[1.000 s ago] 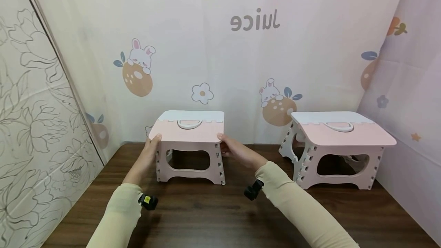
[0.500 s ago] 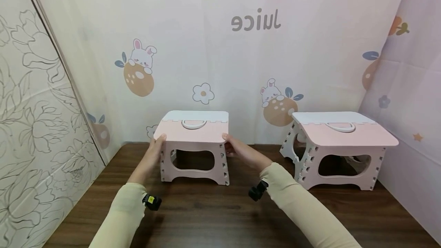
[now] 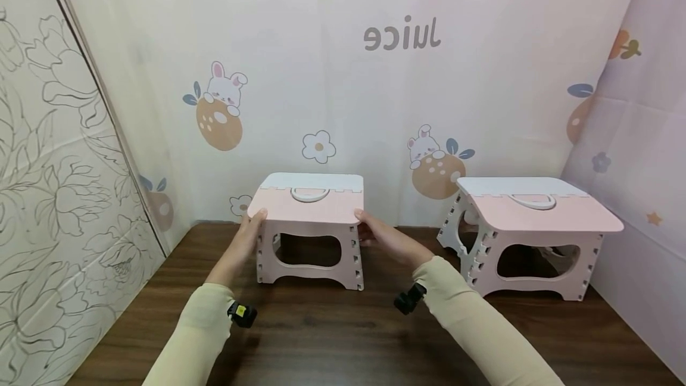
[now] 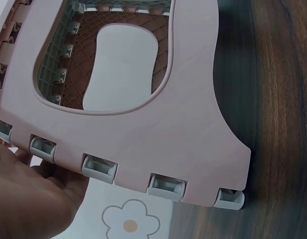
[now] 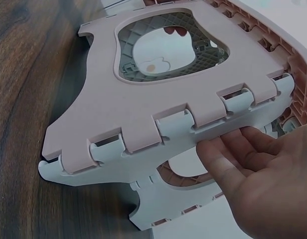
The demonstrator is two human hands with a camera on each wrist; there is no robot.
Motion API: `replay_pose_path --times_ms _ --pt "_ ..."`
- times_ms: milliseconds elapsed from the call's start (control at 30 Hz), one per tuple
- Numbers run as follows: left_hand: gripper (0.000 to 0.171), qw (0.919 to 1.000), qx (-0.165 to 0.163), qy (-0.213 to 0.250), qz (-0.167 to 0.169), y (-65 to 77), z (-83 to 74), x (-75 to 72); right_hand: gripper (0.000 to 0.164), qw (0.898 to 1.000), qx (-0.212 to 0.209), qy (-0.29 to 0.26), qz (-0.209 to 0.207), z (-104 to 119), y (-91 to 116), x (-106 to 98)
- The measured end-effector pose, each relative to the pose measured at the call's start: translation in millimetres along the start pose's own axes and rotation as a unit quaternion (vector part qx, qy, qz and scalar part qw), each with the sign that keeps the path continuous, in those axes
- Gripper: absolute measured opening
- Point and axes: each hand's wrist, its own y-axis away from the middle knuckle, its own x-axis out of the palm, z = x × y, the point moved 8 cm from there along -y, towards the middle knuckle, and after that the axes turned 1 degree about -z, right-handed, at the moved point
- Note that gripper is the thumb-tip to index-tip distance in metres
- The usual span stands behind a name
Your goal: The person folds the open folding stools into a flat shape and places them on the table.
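A pink and white folding step stool (image 3: 305, 207) stands unfolded and upright on the brown wood-grain table, its white carry handle on top. My left hand (image 3: 245, 243) grips the left front corner of its top, thumb on the upper face. At the right front corner, my right hand (image 3: 388, 237) holds the top the same way. In the left wrist view, the left hand (image 4: 36, 199) has its fingers behind the hinged leg edge. The right wrist view has the right hand (image 5: 263, 174) with curled fingers against the white side panel, under the top.
A second matching folding stool (image 3: 536, 219) stands unfolded on the right of the table (image 3: 321, 338). Behind the table hangs a pale curtain (image 3: 343, 94) printed with rabbits and fruit. A white floral-patterned panel (image 3: 53, 195) borders the left side.
The held stool has slid a little to the right across the table, both hands moving with it. The second stool keeps its place; the head view has shifted slightly.
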Motion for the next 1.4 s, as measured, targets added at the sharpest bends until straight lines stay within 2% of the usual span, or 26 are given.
replay_pose_path --times_ms 67,200,300,500,667,1200,1400 --pt "0.074 1.0 0.002 0.004 0.0 -0.6 -0.6 1.5 0.075 1.0 -0.001 0.0 0.0 0 1 -2" --pt "0.085 0.9987 -0.048 -0.016 0.001 3.9 7.6 4.2 0.075 1.0 0.0 0.001 -0.002 -1 3 -5" --pt "0.087 0.9983 -0.057 -0.01 0.0 3.2 8.5 6.8 0.075 1.0 0.002 0.005 -0.005 -2 6 -8" --pt "0.088 0.9982 -0.058 -0.017 0.004 0.7 4.6 11.5 0.076 1.0 0.009 0.009 -0.011 -4 12 -15" --pt "0.087 0.9982 -0.055 -0.021 0.006 0.0 0.8 15.9 0.074 1.0 0.002 0.002 0.0 -5 16 -19" --pt "0.084 0.9979 -0.058 -0.016 0.024 -1.8 0.8 30.7 0.075 1.0 0.01 0.005 -0.01 -8 26 -32" --pt "0.089 0.9974 -0.062 -0.028 0.026 -1.2 1.8 35.2 0.077 1.0 0.007 0.001 -0.013 -12 28 -37"
